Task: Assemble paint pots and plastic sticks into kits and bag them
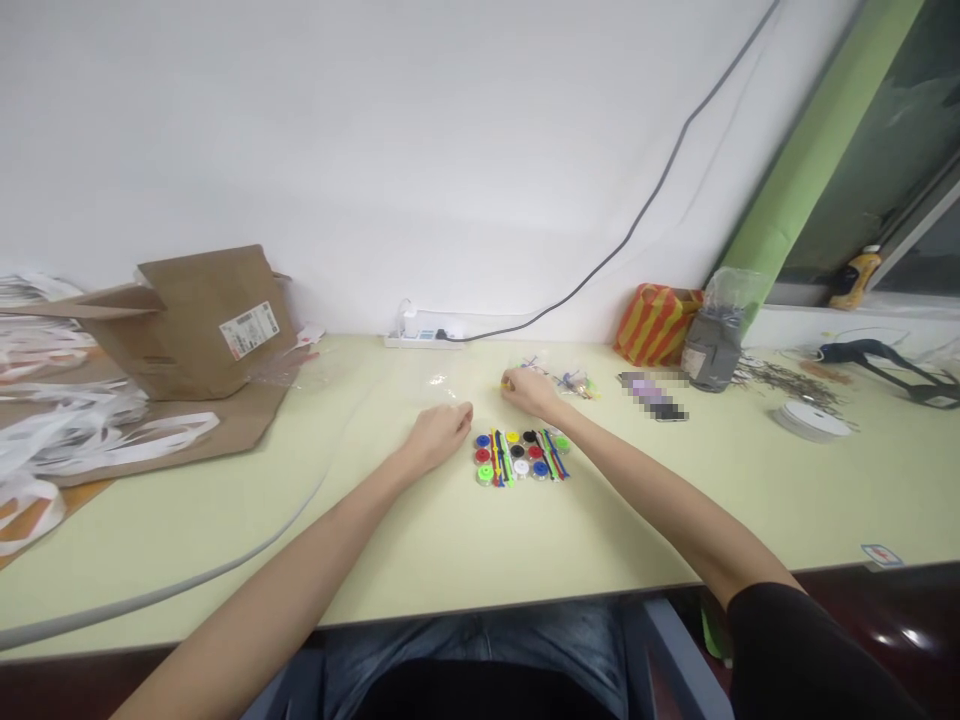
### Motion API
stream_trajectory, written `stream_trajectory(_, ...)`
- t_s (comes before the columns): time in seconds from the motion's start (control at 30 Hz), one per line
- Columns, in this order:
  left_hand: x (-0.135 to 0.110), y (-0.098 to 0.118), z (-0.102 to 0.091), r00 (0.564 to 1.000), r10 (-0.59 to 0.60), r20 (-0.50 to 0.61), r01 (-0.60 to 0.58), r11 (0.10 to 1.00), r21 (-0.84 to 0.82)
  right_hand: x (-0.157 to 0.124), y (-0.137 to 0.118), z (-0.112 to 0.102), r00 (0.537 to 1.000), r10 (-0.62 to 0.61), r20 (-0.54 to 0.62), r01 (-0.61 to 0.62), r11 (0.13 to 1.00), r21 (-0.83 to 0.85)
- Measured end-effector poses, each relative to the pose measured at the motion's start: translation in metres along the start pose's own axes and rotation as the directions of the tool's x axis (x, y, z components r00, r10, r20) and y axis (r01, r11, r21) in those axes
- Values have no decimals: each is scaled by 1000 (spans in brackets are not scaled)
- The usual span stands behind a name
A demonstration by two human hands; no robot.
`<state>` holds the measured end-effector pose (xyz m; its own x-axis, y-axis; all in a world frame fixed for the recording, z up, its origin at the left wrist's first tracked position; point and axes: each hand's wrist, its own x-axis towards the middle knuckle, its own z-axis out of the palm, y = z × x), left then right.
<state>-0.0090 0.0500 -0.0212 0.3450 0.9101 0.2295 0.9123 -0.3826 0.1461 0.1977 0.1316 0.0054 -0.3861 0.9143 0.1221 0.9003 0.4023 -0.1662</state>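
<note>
My left hand (441,437) is closed, its thumb and finger pressed together just left of a group of small coloured pieces. Whatever it may hold is too small to make out. Clear, shiny plastic (438,381) lies just beyond it. My right hand (531,391) is closed behind the group, with a small yellow piece (505,386) showing at its fingertips. On the table between my forearms lie small round pieces (520,467) with blue, red, green, yellow, black and white tops. Among them are two bundles of thin coloured plastic strips (500,458).
Small bagged pieces (576,384) lie behind my right wrist. Leftward are a cardboard box (202,330) and white ribbon (142,440). A power strip (424,340) sits by the wall. Rightward are a striped bag (652,325), a phone (667,411) and a white spool (810,420).
</note>
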Motion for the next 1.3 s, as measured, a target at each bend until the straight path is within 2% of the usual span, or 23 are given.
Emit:
stream_trajectory(0.07,0,5,-2,998,8,-62,-11,999,-48,-9,-3,-3,999,-41,-27,45,980,192)
stream_trajectory(0.1,-1,9,-3,994,27,-108,-35,997,-68,-16,-5,-4,997,-65,-38,75,932,354)
stream_trajectory(0.13,-1,14,-4,986,55,-158,-68,994,-82,-25,-8,-4,995,-87,-49,100,839,535)
stream_trajectory(0.17,-2,19,-5,975,90,-203,-109,990,-86,-34,-11,-3,993,-104,-59,116,702,703)
stream_trajectory(0.23,-4,29,-7,947,164,-275,-192,978,-79,-55,-17,-1,991,-110,-77,118,446,887)
stream_trajectory(0.27,-6,34,-8,933,196,-303,-229,970,-76,-65,-21,0,991,-107,-85,118,353,928)
stream_trajectory(0.3,-7,38,-9,917,224,-331,-262,962,-75,-74,-24,2,990,-110,-89,117,280,953)
stream_trajectory(0.37,-10,44,-10,885,266,-383,-316,946,-75,-88,-29,4,987,-122,-101,125,202,971)
stream_trajectory(0.4,-11,46,-10,871,278,-405,-336,939,-79,-93,-31,5,986,-126,-113,136,197,971)
stream_trajectory(0.47,-13,48,-12,851,292,-436,-361,929,-82,-100,-33,5,981,-120,-150,176,253,951)
stream_trajectory(0.6,-15,47,-17,828,350,-439,-393,919,-9,-108,-38,5,965,-10,-261,226,530,817)
stream_trajectory(0.67,-16,47,-20,816,395,-423,-412,910,54,-111,-42,6,946,45,-321,220,639,737)
stream_trajectory(0.77,-16,48,-24,803,413,-429,-413,905,98,-117,-47,6,929,61,-366,207,733,648)
stream_trajectory(0.83,-16,48,-26,800,396,-450,-405,911,83,-120,-49,7,930,55,-364,198,758,621)
stream_trajectory(0.93,-15,46,-24,810,379,-448,-400,915,52,-123,-50,8,943,33,-332,202,735,647)
stream_trajectory(1.07,-15,43,-19,850,382,-364,-413,911,-9,-121,-48,8,950,16,-311,223,665,713)
stream_trajectory(1.2,-14,41,-18,854,375,-360,-445,885,-135,-115,-40,8,946,-37,-321,294,511,808)
stream_trajectory(1.3,-13,39,-18,865,385,-322,-459,866,-197,-110,-31,4,945,-152,-290,327,415,849)
